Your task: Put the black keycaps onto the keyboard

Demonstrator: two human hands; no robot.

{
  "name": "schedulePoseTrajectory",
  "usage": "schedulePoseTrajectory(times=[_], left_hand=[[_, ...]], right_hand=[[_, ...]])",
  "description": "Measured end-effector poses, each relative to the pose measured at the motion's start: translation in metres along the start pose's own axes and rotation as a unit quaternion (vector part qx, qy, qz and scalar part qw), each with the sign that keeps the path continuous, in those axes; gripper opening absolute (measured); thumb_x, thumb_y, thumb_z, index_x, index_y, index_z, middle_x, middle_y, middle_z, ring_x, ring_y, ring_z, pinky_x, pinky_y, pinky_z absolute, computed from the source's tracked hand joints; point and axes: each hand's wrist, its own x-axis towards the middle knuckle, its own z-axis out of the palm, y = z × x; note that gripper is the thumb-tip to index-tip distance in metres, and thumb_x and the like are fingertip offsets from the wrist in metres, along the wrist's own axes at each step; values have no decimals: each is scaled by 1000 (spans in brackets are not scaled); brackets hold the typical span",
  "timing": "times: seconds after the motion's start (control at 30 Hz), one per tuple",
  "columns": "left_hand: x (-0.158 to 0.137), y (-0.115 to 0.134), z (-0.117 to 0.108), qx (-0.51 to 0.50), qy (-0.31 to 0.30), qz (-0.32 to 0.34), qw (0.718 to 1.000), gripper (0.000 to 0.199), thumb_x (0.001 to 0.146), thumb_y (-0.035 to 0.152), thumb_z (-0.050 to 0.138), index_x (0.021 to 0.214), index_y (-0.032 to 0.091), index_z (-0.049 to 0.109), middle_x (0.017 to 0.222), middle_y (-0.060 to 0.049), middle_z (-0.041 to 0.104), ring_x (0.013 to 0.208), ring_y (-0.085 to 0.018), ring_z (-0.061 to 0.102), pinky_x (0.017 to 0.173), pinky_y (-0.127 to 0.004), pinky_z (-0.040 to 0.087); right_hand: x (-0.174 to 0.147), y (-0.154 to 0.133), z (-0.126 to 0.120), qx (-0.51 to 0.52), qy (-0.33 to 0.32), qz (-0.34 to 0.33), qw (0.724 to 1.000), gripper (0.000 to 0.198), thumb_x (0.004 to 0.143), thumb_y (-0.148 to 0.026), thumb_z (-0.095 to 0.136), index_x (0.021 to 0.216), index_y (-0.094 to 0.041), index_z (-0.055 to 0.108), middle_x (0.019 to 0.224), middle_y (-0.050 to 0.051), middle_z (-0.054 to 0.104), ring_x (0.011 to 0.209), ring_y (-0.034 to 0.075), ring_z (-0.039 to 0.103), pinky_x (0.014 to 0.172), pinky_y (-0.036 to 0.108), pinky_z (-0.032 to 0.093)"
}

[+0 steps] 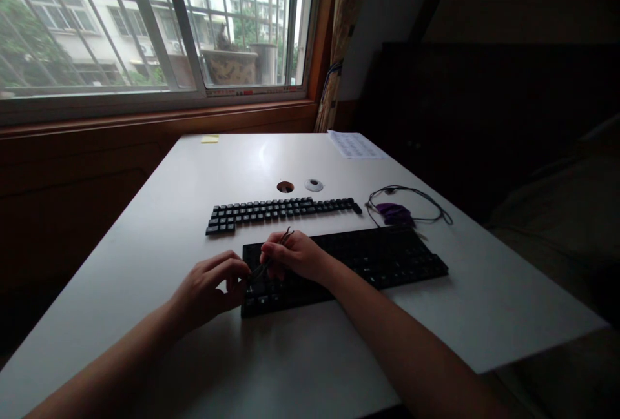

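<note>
A black keyboard (349, 257) lies at a slight angle on the white desk, many of its keycaps off and some still seated along its near rows. My left hand (213, 283) is at its left end, fingers curled and closed around the edge. Over the left part of the keyboard, my right hand (298, 256) is closed on a thin dark keycap puller (289, 233), whose two bent wire ends stick up above the fingers. The puller's lower end points down beside my left fingertips. Behind the keyboard, loose black keycaps (271, 210) stand in neat rows.
A dark cable (436, 220) loops around a purple cloth-like thing (394, 214) at the keyboard's far right. Farther back are a round desk hole (285, 187), its grey cover (314, 184), a printed sheet (356, 145) and a yellow note (210, 139). A window stands beyond the desk.
</note>
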Motion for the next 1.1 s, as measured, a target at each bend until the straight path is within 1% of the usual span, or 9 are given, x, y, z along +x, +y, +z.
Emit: schedulePoseTrajectory(times=[0.17,0.33,0.4,0.5,0.67,0.77,0.9,1.0,1.1], left_hand=[[2,1,-1,-9,47,-28,998,13,82,5,57,89,16,59,77,-1,56,56,-7,55,50,-18,45],[0,1,0,-18,49,-55,997,11,81,6,58,87,16,60,77,-1,57,57,-7,54,49,-18,45],[0,2,-1,-17,59,-84,995,10,81,7,57,85,16,60,75,-1,57,57,-8,54,46,-16,44],[1,2,-4,-11,88,-134,987,8,81,9,57,84,17,60,75,-1,57,59,-9,55,42,-14,42],[1,-4,-7,-10,104,-175,979,4,85,15,58,87,17,61,80,-2,58,62,-9,57,46,-15,48],[0,-12,-6,0,100,-181,979,4,87,19,59,89,17,62,81,-1,59,61,-8,57,48,-16,49],[-3,-26,-7,38,73,-183,980,8,88,24,60,91,17,63,81,-1,60,57,-8,56,52,-19,49],[-6,-38,-10,100,49,-176,978,9,88,24,60,92,19,64,81,0,60,55,-8,54,51,-20,46],[-10,-48,-13,159,23,-163,973,12,87,24,60,98,21,65,84,0,62,57,-9,55,56,-22,47]], right_hand=[[0,-1,0,-4,21,-19,1000,37,91,-51,58,86,-15,64,63,-1,66,45,6,55,42,17,40],[0,-2,0,-15,23,-18,999,39,91,-52,56,86,-15,64,64,0,66,45,6,55,43,17,40],[-1,-2,1,-32,20,-18,999,38,91,-52,57,86,-14,64,64,0,66,46,6,55,44,18,41],[-3,-2,4,-71,6,-21,997,37,91,-50,58,86,-14,65,65,0,65,47,7,55,45,18,42],[-4,-1,4,-90,16,-39,995,39,94,-50,53,89,-14,66,65,1,64,48,7,55,46,18,42],[-4,0,3,-86,22,-37,995,39,93,-51,54,89,-14,66,65,1,64,49,7,55,46,18,42],[-3,0,3,-75,20,-46,996,38,93,-49,55,88,-14,66,64,1,63,49,7,55,46,18,42],[-3,0,3,-64,22,-43,997,38,93,-49,55,87,-13,66,63,0,62,49,7,55,46,18,42],[-3,0,3,-66,23,-35,997,39,93,-50,56,88,-13,66,63,0,63,49,7,55,46,19,42]])
